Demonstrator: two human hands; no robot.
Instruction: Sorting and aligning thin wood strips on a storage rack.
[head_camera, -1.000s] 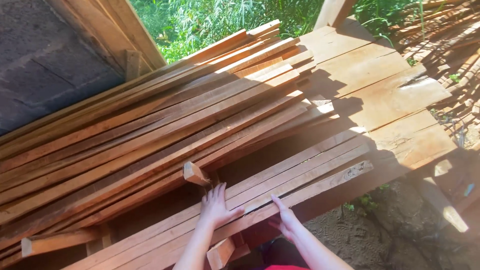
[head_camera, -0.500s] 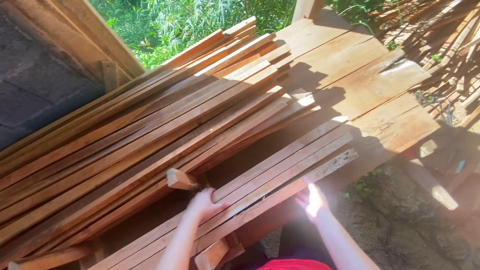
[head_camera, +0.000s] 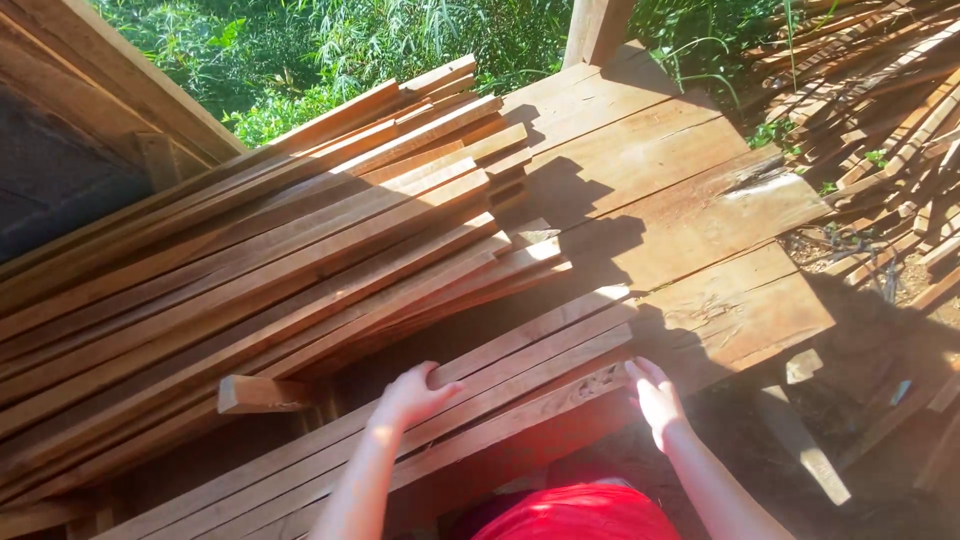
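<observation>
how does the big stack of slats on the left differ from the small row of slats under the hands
The big stack is many layers deep with uneven, fanned ends; the small row is a few slats side by side in one layer. The stack lies untouched, while the left hand and right hand rest on the row. Both are long reddish slats angled the same way.

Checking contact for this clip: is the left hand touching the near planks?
Touching. The head view shows the left hand resting palm down on the near planks, its fingers curled over their far edge.
</observation>
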